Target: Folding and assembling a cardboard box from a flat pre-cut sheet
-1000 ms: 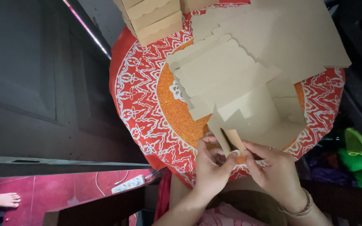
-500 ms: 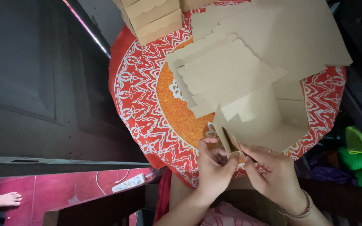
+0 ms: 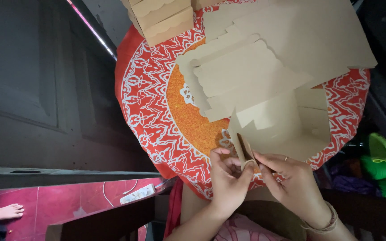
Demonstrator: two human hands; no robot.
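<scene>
A tan cardboard box blank [image 3: 282,125], partly folded up, lies on a round table under a red and orange patterned cloth [image 3: 157,120]. My left hand [image 3: 228,178] and my right hand [image 3: 291,180] meet at the blank's near corner flap [image 3: 243,149], pinching it between thumbs and fingers. A ring shows on my right hand and a bracelet on that wrist. Flat scalloped-edged blanks [image 3: 242,73] lie just beyond the one I hold.
Folded tan boxes [image 3: 161,18] are stacked at the table's far left edge. A dark panelled door [image 3: 32,89] fills the left. Another person's bare foot [image 3: 3,212] rests on pink floor tiles at the lower left. Green and purple items [image 3: 380,165] sit right.
The box blank has been pulled a little nearer and its corner flap folded further up. Both hands stay together at that corner.
</scene>
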